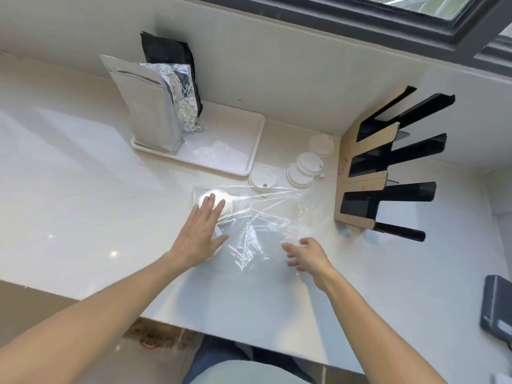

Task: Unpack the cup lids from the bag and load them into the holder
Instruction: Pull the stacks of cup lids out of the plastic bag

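Observation:
A clear plastic bag (257,217) lies crumpled flat on the pale counter. White cup lids (225,199) show inside its left end. My left hand (202,231) rests flat on those lids, fingers spread. My right hand (306,254) hovers at the bag's right edge with fingers curled and apart; whether it pinches the film is unclear. Loose white lids lie beyond the bag: one (262,179) near the tray, a small stack (304,169) and one further back (321,144). The tan and black lid holder (382,164) stands at the right, its slots looking empty.
A white tray (249,139) at the back carries a grey pouch (146,106), a foil bag and a black bag. A dark device (498,306) sits at the right edge. The counter's front edge runs below my forearms. A window frame is above.

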